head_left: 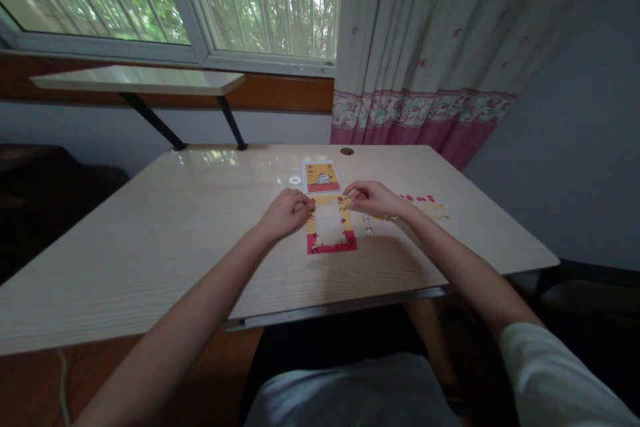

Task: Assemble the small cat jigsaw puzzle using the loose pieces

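Observation:
On the desk in front of me lies a jigsaw puzzle (331, 247), its red and yellow border joined round a bare middle. My left hand (287, 215) has its fingers curled together at the upper left edge of the border, gripping it there. At the upper right corner, my right hand (374, 199) pinches with thumb and index finger at a puzzle piece (345, 199); the fingers partly hide it. Just beyond the border is a picture card (321, 177) with a white animal on yellow and red. A few loose pieces (369, 231) lie right of the border.
More loose pieces, some of them red (421, 198), lie in rows beyond my right forearm. The pale wooden desk (200, 233) has a raised shelf (143, 80) at the back left and a cable hole (347, 151) at the back. A curtain (400, 47) hangs behind it.

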The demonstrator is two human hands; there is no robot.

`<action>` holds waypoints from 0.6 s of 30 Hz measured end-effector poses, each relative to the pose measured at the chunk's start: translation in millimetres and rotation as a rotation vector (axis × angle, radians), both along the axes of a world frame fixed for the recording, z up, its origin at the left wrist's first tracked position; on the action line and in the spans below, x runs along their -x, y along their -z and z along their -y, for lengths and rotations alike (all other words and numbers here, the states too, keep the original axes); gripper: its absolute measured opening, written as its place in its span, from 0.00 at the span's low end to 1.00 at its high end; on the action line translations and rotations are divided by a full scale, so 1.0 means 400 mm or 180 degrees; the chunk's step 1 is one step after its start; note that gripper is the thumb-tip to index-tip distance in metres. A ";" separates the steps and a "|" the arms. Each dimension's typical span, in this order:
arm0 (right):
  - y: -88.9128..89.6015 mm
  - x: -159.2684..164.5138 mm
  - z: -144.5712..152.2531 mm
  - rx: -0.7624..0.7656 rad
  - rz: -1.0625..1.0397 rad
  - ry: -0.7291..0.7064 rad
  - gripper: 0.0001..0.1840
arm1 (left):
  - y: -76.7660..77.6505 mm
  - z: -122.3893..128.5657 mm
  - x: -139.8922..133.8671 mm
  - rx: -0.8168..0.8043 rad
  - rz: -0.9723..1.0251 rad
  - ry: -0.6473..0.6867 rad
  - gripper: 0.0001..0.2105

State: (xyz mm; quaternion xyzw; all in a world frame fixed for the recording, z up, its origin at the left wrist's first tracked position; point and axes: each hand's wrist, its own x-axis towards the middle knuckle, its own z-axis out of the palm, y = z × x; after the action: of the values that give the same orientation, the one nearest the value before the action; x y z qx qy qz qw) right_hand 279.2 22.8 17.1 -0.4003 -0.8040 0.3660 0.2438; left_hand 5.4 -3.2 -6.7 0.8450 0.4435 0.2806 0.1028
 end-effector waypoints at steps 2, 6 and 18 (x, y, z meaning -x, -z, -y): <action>0.022 0.025 0.001 0.0187 -0.0535 0.0027 0.15 | -0.001 0.012 -0.022 0.0165 0.0349 0.0003 0.10; 0.066 0.069 0.009 0.0451 -0.1166 0.0198 0.18 | 0.000 0.028 -0.055 0.0492 0.0864 -0.0054 0.08; 0.071 0.104 0.051 0.0338 -0.1014 0.0209 0.18 | 0.014 0.022 -0.071 0.0906 0.1588 -0.0144 0.10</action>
State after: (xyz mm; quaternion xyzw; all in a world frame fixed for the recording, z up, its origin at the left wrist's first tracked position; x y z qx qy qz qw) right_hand 237.5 2.4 -11.1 -0.3756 -0.7212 0.4587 0.3584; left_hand 33.7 -12.2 -12.3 0.7169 0.4581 0.4169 0.3200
